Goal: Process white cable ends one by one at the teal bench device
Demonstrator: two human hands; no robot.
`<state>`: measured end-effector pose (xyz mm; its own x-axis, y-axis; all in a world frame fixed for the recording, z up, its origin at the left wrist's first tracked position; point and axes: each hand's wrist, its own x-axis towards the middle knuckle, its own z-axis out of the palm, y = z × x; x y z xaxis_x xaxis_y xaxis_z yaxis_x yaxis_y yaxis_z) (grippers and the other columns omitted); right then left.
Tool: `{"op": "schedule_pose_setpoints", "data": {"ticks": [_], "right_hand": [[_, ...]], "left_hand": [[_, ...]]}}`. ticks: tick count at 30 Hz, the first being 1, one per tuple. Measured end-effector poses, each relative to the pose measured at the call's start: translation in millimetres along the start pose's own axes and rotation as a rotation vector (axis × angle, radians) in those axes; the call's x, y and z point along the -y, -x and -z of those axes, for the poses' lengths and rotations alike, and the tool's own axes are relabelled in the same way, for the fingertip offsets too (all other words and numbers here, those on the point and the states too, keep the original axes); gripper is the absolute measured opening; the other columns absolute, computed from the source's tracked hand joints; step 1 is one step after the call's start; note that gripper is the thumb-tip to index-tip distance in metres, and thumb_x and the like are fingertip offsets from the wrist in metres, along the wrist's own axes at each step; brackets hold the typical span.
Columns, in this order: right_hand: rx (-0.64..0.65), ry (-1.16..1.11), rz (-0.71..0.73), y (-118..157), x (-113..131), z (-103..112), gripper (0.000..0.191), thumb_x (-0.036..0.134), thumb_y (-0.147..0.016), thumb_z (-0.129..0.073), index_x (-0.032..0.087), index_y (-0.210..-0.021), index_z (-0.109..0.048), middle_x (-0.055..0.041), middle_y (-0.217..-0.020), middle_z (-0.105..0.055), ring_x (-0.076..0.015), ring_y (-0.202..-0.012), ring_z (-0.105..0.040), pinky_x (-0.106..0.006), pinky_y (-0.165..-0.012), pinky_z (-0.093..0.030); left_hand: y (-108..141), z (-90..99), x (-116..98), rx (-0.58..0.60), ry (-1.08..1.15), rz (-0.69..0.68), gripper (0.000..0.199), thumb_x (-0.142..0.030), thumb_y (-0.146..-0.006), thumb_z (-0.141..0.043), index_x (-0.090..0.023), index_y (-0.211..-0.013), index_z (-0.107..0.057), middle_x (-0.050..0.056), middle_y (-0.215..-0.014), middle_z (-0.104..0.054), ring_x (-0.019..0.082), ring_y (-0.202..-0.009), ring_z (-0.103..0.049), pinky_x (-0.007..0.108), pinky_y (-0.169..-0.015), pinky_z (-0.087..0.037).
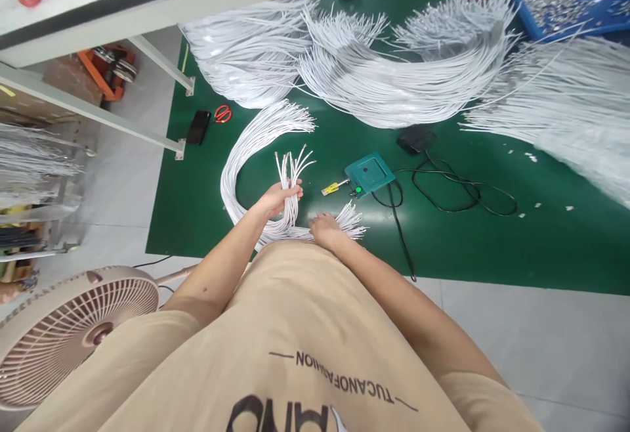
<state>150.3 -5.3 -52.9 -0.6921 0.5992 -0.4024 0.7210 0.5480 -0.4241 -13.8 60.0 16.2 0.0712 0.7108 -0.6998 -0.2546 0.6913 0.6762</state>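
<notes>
My left hand (pixel 281 198) is closed round a small bunch of thin white cables (pixel 292 207), raised above the table with their tips fanned upward. Close to my body, my right hand (pixel 325 228) has its fingers curled over a larger white cable bundle (pixel 230 179). That bundle lies in a C-shaped curve, and its loose ends (pixel 350 222) stick out to the right of my right hand. Part of it is hidden behind my left forearm. To the right sits a small teal box (pixel 370 174) with a lit green spot and a yellow-tagged connector (pixel 335 187).
Large heaps of white cables (pixel 408 84) cover the back of the green table (pixel 315 140). A blue tray (pixel 534 21) of small metal parts stands back right. Black cords (pixel 443 172), a phone (pixel 198 127) and red scissors (pixel 222 114) lie around. A fan (pixel 79 337) is at lower left.
</notes>
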Motion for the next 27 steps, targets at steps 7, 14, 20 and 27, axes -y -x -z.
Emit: {"op": "schedule_pose_setpoints", "data": {"ticks": [7, 14, 20, 27], "right_hand": [[-0.059, -0.255, -0.267, 6, 6, 23, 0.028, 0.028, -0.091, -0.046, 0.018, -0.101, -0.07, -0.0121, -0.098, -0.073, -0.0222, -0.09, -0.066, -0.029, -0.075, -0.044], [-0.582, -1.028, -0.366, -23, 7, 70, 0.02, 0.038, -0.083, -0.056, 0.02, -0.078, -0.064, 0.0008, -0.068, -0.068, -0.0124, -0.062, -0.06, -0.024, -0.065, -0.046], [-0.636, -1.21, -0.34, -27, 10, 67, 0.022, 0.039, -0.078, -0.056, 0.02, -0.068, -0.059, 0.0041, -0.056, -0.059, -0.0096, -0.047, -0.05, -0.022, -0.052, -0.042], [-0.525, -1.26, -0.259, -21, 27, 66, 0.02, 0.035, -0.08, -0.054, 0.019, -0.068, -0.057, 0.0035, -0.057, -0.062, -0.0071, -0.043, -0.049, -0.02, -0.049, -0.042]], "left_hand": [[15, 5.9, 1, -0.004, -0.027, -0.07, 0.034, -0.018, -0.064, -0.081, -0.008, -0.094, -0.069, 0.004, -0.076, -0.066, 0.012, -0.072, -0.062, 0.028, -0.076, -0.048], [26, 0.6, 10, -0.054, -0.134, -0.211, 0.044, -0.027, -0.053, -0.086, -0.009, -0.089, -0.068, 0.002, -0.072, -0.065, 0.009, -0.063, -0.056, 0.025, -0.066, -0.042], [37, -0.1, 7, -0.114, -0.244, -0.252, 0.047, -0.037, -0.054, -0.085, -0.011, -0.087, -0.065, 0.004, -0.076, -0.067, 0.013, -0.07, -0.06, 0.027, -0.069, -0.045], [41, 4.6, -1, -0.018, -0.116, -0.241, 0.043, -0.034, -0.054, -0.086, -0.013, -0.068, -0.05, 0.001, -0.071, -0.061, 0.007, -0.062, -0.055, 0.023, -0.062, -0.04]]}}
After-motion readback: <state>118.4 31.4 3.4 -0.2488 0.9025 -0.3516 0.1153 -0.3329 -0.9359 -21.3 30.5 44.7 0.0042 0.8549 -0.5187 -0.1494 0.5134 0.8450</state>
